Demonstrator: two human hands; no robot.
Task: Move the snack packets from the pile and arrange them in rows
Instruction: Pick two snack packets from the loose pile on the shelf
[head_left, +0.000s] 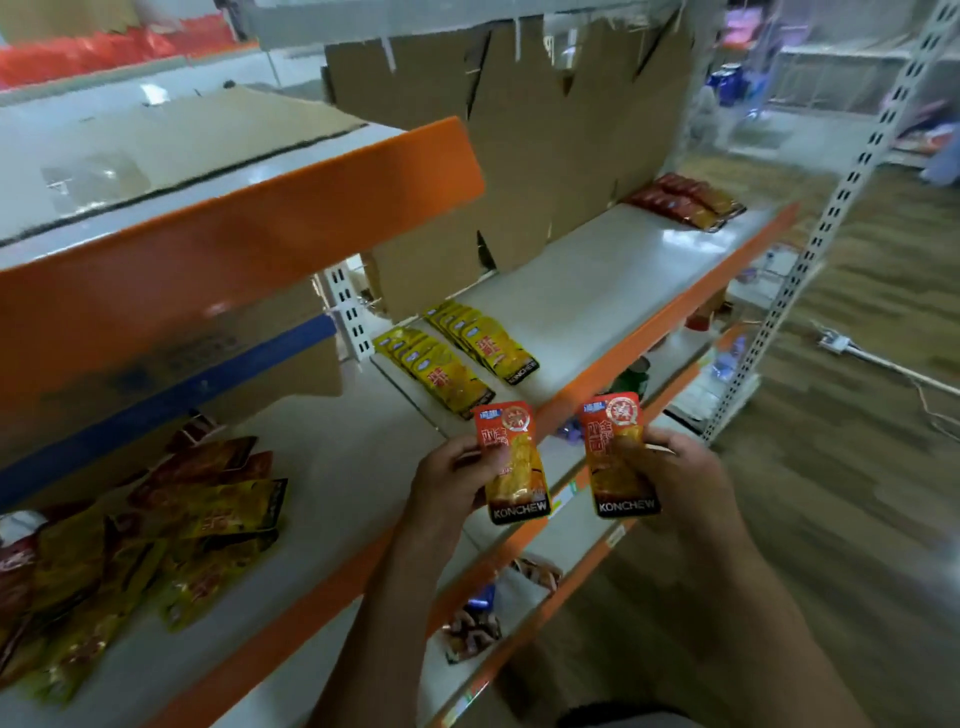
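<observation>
Left hand pinches one orange Konchew packet upright; right hand grips a second orange packet likewise — both above the shelf's front edge. Two yellow packet rows lie behind; the mixed pile sits far left, red rows far right.
</observation>
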